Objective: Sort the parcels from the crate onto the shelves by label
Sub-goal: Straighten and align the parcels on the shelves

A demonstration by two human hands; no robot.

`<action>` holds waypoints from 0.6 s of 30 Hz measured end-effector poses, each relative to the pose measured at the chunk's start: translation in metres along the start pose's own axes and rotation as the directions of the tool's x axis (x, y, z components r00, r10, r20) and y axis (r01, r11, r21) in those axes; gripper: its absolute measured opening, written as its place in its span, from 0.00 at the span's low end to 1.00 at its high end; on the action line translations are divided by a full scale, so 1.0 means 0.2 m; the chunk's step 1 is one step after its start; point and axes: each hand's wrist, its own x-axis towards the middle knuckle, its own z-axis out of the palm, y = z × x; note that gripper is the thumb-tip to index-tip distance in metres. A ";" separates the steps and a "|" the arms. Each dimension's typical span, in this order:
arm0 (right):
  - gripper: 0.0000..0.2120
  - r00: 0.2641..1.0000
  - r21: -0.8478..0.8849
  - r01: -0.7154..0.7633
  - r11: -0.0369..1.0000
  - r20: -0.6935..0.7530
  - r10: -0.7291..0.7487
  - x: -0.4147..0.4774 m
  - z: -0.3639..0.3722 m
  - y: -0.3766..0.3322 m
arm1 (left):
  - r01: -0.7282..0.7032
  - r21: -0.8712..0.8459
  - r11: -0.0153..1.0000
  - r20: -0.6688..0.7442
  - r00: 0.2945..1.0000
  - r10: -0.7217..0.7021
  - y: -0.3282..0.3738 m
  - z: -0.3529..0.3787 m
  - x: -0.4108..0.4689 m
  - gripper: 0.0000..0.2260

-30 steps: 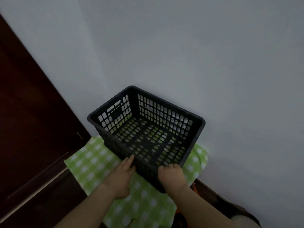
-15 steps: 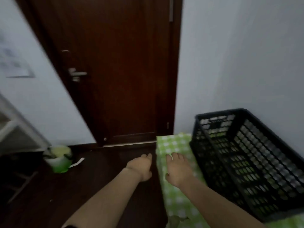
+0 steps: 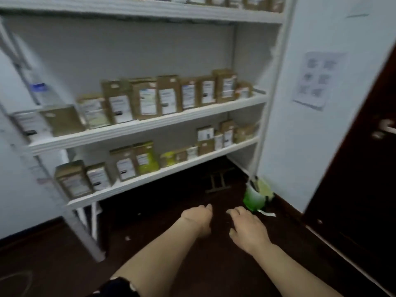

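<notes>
Both bare hands, the left hand (image 3: 198, 217) and the right hand (image 3: 248, 229), hang loosely curled and hold nothing above the dark wooden floor (image 3: 192, 264). Ahead, white metal shelves (image 3: 147, 125) carry rows of brown labelled cardboard parcels (image 3: 145, 99). A green bucket (image 3: 255, 198) stands beside the white wall (image 3: 300, 136).

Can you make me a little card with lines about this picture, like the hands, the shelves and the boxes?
left hand: empty, fingers loosely curled, over the dark floor
right hand: empty, fingers relaxed, beside the left hand
shelves: white, with parcels standing in rows
parcels: brown, white labels too blurred to read
crate: not in view
green bin: on the floor right of the shelves
door: dark, at the right edge
</notes>
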 end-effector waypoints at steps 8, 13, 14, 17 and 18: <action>0.26 0.941 0.006 0.311 0.951 0.141 -0.308 0.64 0.17 -0.82 | 0.324 -0.173 0.930 0.022 0.945 -0.326 -1.11 -0.04 0.02 0.32; 0.25 0.873 0.035 0.431 0.902 0.237 -0.427 1.11 0.30 -1.14 | 0.491 -0.261 0.831 0.039 0.865 -0.500 -1.58 0.00 0.16 0.32; 0.25 0.857 0.045 0.452 0.891 0.254 -0.447 1.20 0.33 -1.20 | 0.522 -0.286 0.803 0.037 0.844 -0.535 -1.67 0.00 0.18 0.32; 0.25 0.801 0.078 0.524 0.848 0.293 -0.522 1.50 0.41 -1.40 | 0.601 -0.326 0.730 0.017 0.776 -0.631 -1.91 -0.02 0.25 0.28; 0.24 0.783 0.077 0.554 0.829 0.290 -0.550 1.60 0.43 -1.48 | 0.620 -0.317 0.718 0.000 0.757 -0.653 -2.00 -0.02 0.27 0.26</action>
